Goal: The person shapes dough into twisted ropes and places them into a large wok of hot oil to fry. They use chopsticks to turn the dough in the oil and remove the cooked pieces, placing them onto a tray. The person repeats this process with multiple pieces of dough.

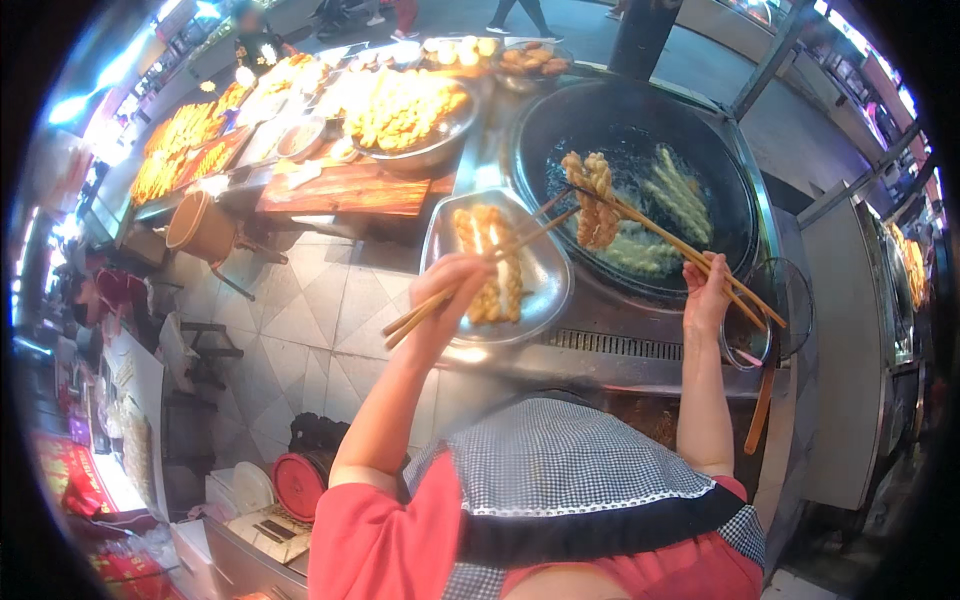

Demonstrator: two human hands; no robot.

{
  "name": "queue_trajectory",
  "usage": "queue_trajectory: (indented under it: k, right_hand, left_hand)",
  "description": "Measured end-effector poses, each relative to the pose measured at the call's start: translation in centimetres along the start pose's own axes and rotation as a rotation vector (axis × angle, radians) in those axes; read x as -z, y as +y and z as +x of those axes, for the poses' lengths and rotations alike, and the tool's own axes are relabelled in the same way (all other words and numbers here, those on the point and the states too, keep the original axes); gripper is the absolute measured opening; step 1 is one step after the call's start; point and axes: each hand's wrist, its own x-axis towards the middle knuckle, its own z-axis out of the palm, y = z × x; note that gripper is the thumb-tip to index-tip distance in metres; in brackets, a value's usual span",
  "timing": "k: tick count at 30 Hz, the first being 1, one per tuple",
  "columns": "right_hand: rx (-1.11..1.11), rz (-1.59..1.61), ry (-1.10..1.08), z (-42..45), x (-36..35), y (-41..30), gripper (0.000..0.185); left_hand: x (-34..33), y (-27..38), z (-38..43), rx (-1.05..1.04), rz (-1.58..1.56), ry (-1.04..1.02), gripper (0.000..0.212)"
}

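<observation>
My left hand (448,289) is closed around a pair of long wooden chopsticks that reach right towards the wok. Another long pair is in my right hand (705,289), pointing up and left. Between the tips of both pairs, browned fried dough twists (592,199) are held above the left part of a large black wok (645,97) of oil. Paler dough twists (679,195) lie in the bubbling oil at the right, and more pale dough (637,253) floats near the front. Under my left hand's chopsticks, golden twists (510,289) rest in a metal tray (551,300).
A wire strainer (795,307) and a round-rimmed container (746,337) stand right of the wok. Further left are a large bowl (442,142) heaped with fried food, a wooden board (345,191) and a brown bucket (196,225). People stand or walk beyond the counter.
</observation>
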Motion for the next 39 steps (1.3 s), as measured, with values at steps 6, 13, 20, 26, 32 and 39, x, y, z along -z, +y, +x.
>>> queue_trajectory:
  k: [6,13,20,26,32,39]
  right_hand:
    - [-0.055,-0.043,-0.085,-0.6,-4.5,-1.2,0.024]
    - [-0.196,-0.276,-0.178,1.2,-9.5,8.9,0.03]
    - [-0.223,-0.322,-0.27,-3.6,-1.9,8.8,0.022]
    - [0.087,-0.405,-0.123,2.0,6.5,3.7,0.018]
    - [0.487,-0.902,-0.459,10.2,11.4,2.5,0.008]
    - [0.506,-1.144,-0.856,15.3,12.0,8.5,0.011]
  left_hand:
    - [4.5,1.5,-3.3,0.037,0.023,0.052,0.013]
    - [6.1,-4.9,-4.5,0.369,0.097,0.15,0.011]
    - [4.9,-2.1,-2.9,0.257,0.21,0.264,0.01]
    - [-5.0,-0.1,6.0,0.115,0.415,-0.207,0.015]
    - [-19.6,-10.1,11.8,0.066,0.197,-0.357,0.012]
    - [-30.0,-18.3,12.4,0.313,0.085,-0.471,0.02]
